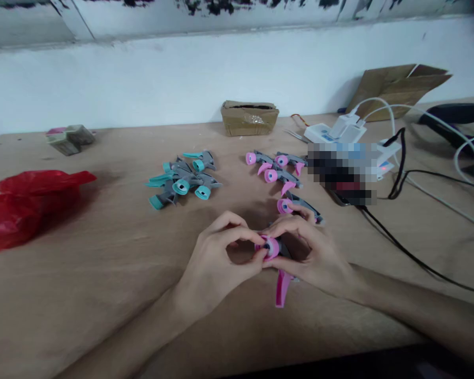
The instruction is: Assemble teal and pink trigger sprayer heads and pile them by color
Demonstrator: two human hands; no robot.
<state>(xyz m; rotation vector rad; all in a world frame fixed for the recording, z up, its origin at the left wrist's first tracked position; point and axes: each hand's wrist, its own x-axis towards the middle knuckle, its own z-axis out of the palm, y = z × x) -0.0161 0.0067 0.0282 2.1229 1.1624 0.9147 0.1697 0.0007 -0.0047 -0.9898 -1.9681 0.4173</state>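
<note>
Between both hands, near the table's front, is a trigger spray head [283, 288] with a grey body, a pink collar and a pink trigger hanging down. My left hand [217, 255] pinches the pink collar between thumb and fingertips. My right hand [318, 250] is closed around the same spray head from the other side, hiding much of its grey body. Just beyond my right fingers lies another pink-and-grey spray head [300, 204]. Several more pink ones [276, 176] rest behind it. To the left, teal-and-grey spray heads [185, 179] lie in a loose pile.
A red plastic bag [23, 208] lies at the left, with a small block-like object [69, 139] behind it. One cardboard box [249, 120] stands by the wall. A power strip [319, 134] with chargers, cables [403, 252] and a folded carton [391, 92] take up the right side.
</note>
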